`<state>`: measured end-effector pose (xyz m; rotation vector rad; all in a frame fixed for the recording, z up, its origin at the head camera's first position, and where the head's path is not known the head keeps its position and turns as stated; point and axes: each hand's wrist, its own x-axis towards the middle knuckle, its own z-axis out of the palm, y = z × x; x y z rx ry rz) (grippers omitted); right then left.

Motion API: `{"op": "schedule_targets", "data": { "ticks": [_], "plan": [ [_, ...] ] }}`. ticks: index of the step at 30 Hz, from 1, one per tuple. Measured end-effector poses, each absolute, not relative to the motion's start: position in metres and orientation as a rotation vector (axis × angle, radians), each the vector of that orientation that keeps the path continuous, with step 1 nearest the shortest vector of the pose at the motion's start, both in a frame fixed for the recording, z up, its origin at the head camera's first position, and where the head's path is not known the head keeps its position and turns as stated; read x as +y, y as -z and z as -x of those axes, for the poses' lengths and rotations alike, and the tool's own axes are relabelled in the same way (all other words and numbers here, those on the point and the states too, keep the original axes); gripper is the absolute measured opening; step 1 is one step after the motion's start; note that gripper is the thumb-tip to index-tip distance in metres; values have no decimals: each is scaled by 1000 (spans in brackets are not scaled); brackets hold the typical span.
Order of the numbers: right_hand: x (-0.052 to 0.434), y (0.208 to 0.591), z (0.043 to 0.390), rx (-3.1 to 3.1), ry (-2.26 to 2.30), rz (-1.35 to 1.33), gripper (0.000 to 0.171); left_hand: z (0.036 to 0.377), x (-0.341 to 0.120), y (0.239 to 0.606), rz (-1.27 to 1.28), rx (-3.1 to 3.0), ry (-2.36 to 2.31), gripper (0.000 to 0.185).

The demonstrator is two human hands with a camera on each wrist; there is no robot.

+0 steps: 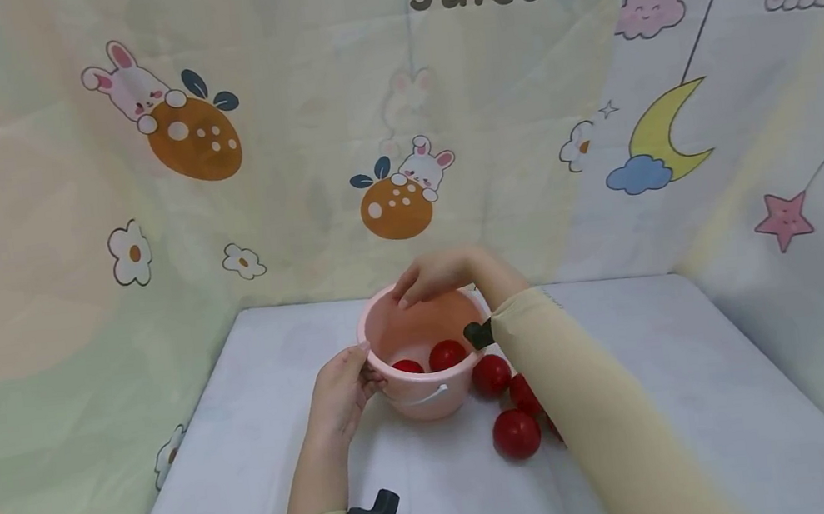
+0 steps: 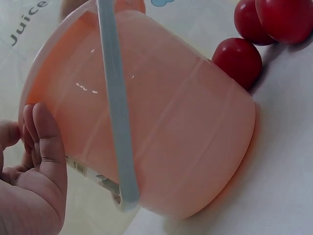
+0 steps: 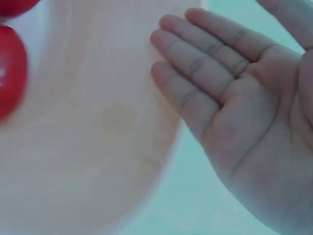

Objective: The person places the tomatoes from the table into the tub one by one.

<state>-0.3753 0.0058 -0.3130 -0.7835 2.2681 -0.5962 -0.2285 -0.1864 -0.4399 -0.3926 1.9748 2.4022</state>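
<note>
A pink bucket (image 1: 425,384) stands on the table, its mouth facing up and towards me. My left hand (image 1: 343,388) grips its left rim, the thumb at the lip and the fingers against the outer wall. Over the far rim reaches my right hand (image 1: 438,274), its fingertips at the inner side. In the right wrist view that hand's fingers (image 3: 200,68) are straight, with nothing held in the palm. Two red balls (image 1: 447,355) lie inside the bucket. The bucket's pale handle (image 2: 115,98) hangs down its near side.
Several more red balls (image 1: 517,434) lie on the white table (image 1: 300,336) just right of the bucket, partly hidden behind my right sleeve (image 1: 584,390). A printed cloth (image 1: 294,135) with cartoon pictures hangs behind and along the sides of the table.
</note>
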Motion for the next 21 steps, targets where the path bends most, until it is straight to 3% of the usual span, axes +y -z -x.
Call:
{"op": "schedule_targets", "data": {
  "ticks": [10, 21],
  "plan": [
    [75, 288, 351, 2265, 776, 895, 56, 230, -187, 440, 379, 1989, -2397, 43],
    [180, 314, 309, 2374, 905, 833, 53, 231, -187, 442, 383, 1978, -2405, 45]
  ]
}}
